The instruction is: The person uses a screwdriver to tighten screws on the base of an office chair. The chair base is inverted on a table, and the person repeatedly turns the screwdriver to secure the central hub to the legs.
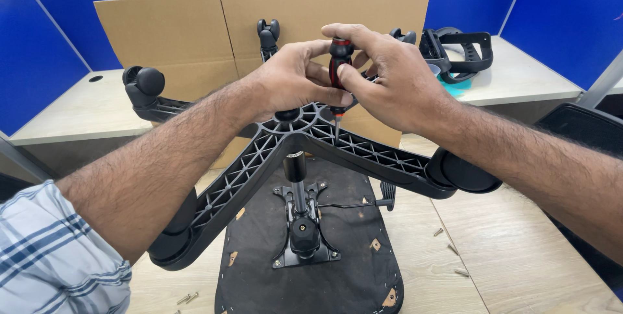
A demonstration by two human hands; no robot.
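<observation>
Both hands meet above the hub of an upturned black chair base (363, 148), a star of ribbed plastic spokes with casters at the ends. The right hand (396, 83) pinches the red-and-black handle of a screwdriver (339, 61) between thumb and curled fingers (347, 31), holding it upright with the tip pointing down into the ribbing near the hub. The left hand (292, 80) comes in from the other side, its fingers closed around the lower part of the same handle, touching the right hand. Below the base, a gas lift column (297, 187) rises from a metal mounting plate (302, 236) fixed to the underside of a dark seat pan (259, 275), which lies on the wooden counter (519, 255). Loose screws (454, 249) are scattered on the counter right of the seat, and a few more (187, 298) lie left of it. A cardboard sheet (195, 28) stands behind
</observation>
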